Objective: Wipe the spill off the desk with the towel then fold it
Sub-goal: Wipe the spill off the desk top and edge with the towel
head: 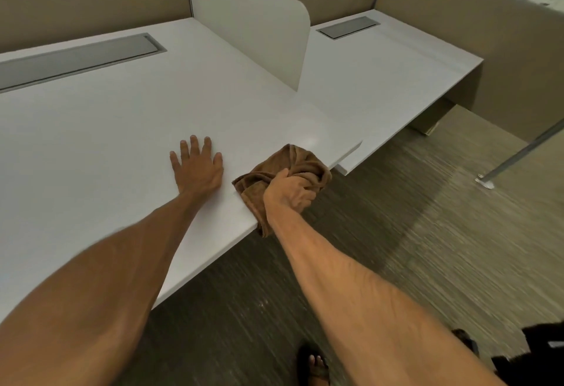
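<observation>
With the left hand (198,169) spread flat and the right hand (288,193) clenched round the bunched towel (293,160) at the surface's (106,141) near edge, firm overlapping strokes would serve best.

My left hand (198,166) lies flat, fingers spread, on the white tabletop (91,141). My right grip (290,193) bunches the brown towel (293,163) at the tabletop's near edge, part hanging over it.

No text, label or number (nor any sign) is readable anywhere.
</observation>
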A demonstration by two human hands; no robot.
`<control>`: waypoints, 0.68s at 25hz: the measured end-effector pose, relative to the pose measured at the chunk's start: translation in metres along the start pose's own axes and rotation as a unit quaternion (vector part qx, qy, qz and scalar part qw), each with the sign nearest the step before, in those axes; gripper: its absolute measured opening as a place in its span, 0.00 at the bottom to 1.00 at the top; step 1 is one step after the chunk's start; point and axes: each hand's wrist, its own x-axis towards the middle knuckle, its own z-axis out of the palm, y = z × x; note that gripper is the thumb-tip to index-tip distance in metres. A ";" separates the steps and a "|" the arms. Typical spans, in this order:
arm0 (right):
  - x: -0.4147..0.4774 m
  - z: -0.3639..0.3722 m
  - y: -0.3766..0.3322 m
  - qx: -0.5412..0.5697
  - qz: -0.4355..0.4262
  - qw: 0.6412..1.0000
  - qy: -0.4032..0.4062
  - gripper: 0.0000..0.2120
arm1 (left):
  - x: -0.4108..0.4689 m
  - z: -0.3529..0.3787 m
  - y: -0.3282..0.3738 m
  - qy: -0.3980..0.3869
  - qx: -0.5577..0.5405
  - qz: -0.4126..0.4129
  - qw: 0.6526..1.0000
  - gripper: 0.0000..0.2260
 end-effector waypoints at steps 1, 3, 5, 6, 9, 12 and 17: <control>-0.007 0.000 0.000 -0.004 0.000 1.000 -0.008 0.35 | 0.001 -0.002 -0.002 -0.009 -0.009 0.007 1.000 0.25; -0.023 -0.002 0.001 -0.017 -0.004 0.999 -0.031 0.36 | 0.003 -0.006 -0.007 -0.031 -0.029 0.016 0.999 0.24; -0.038 -0.003 0.002 -0.030 -0.017 0.998 -0.058 0.35 | 0.001 -0.009 -0.008 -0.055 -0.047 0.013 0.997 0.24; -0.045 -0.004 0.003 -0.038 -0.032 0.997 -0.065 0.34 | -0.001 -0.011 -0.007 -0.062 -0.057 0.009 0.996 0.24; -0.059 -0.004 0.007 -0.064 -0.093 0.992 -0.060 0.32 | -0.007 -0.018 -0.005 -0.074 -0.110 -0.004 0.991 0.23; -0.068 -0.002 0.017 -0.101 -0.165 0.980 -0.052 0.30 | -0.011 -0.026 -0.005 -0.069 -0.169 -0.008 0.983 0.22; -0.074 0.006 0.006 -0.171 -0.326 0.923 -0.114 0.31 | -0.017 -0.046 -0.004 -0.032 -0.369 -0.092 0.924 0.19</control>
